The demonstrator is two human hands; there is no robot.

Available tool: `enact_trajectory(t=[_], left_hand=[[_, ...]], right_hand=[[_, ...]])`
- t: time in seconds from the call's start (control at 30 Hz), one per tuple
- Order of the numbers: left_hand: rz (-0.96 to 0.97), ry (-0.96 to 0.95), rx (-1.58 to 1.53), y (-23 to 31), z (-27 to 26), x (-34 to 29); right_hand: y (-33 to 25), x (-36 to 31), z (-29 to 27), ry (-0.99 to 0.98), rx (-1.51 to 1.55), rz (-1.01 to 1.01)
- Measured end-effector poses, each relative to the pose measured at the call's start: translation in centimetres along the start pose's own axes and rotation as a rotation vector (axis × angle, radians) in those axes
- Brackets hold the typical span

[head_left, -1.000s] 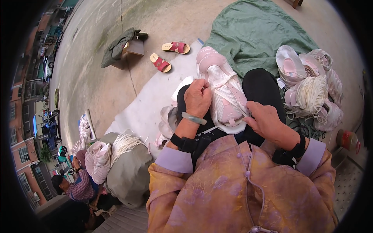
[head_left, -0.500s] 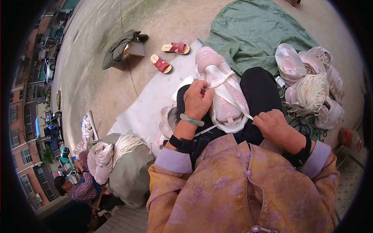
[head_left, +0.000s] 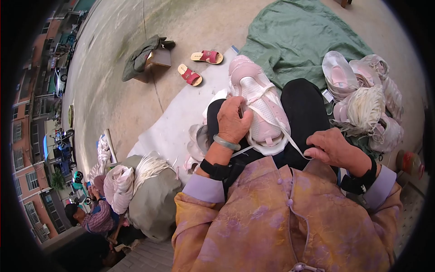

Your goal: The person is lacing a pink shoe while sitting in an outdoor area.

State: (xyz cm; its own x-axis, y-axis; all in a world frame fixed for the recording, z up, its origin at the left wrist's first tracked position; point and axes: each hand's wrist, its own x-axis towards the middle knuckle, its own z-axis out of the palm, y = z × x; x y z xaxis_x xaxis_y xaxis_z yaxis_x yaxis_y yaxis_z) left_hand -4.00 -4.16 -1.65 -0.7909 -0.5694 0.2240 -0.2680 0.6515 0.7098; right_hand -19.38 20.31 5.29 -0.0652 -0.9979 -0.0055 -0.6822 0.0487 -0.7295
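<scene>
A pink and white sneaker (head_left: 260,113) lies across my lap, its heel toward me and its toe pointing away. White shoelace (head_left: 277,121) crosses over its tongue and opening. My left hand (head_left: 233,120) is closed on the sneaker's left lacing edge, fingers curled over it; the fingertips are partly hidden. To the right of the heel, my right hand (head_left: 333,147) pinches the lace near its end, above my right thigh. Between shoe and hand that lace sags in a loose curve. Another lace end hangs below my left hand.
Beside my right knee lie several pink sneakers (head_left: 340,75) and a bundle of white laces (head_left: 364,109). A green cloth (head_left: 299,41) covers ground ahead. Red slippers (head_left: 190,75) and a box with a dark garment (head_left: 142,56) stand ahead left. A grey covered seat (head_left: 154,204) bears more laces.
My right hand has moved right and slightly down, and the lace it holds has gone from taut to slack. My left hand has shifted slightly down along the sneaker's edge.
</scene>
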Motion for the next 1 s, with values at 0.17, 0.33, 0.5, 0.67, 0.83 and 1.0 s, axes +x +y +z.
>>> enact_trajectory(t=[0.17, 0.33, 0.5, 0.67, 0.83, 1.0], left_hand=[[-0.056, 0.007, 0.128, 1.9, 0.0, 0.9], [0.028, 0.07, 0.176, 2.3, 1.1, 1.6], [-0.063, 0.032, 0.027, 2.0, 1.2, 2.1], [-0.157, -0.039, 0.032, 2.9, 1.6, 2.5], [-0.078, 0.001, 0.131, 2.4, 2.3, 2.0], [0.018, 0.065, 0.308, 3.0, 1.8, 1.6]], right_hand=[[1.5, 6.6, 1.6, 0.395, -0.136, 0.035], [2.4, 10.8, 3.7, 0.407, -0.171, -0.01], [2.9, 11.0, 3.1, 0.183, -0.217, 0.027], [2.1, 11.7, 3.0, 0.205, -0.228, 0.019], [2.4, 12.4, 2.4, 0.134, -0.301, 0.012], [3.0, 13.0, 2.3, 0.132, -0.245, -0.005]])
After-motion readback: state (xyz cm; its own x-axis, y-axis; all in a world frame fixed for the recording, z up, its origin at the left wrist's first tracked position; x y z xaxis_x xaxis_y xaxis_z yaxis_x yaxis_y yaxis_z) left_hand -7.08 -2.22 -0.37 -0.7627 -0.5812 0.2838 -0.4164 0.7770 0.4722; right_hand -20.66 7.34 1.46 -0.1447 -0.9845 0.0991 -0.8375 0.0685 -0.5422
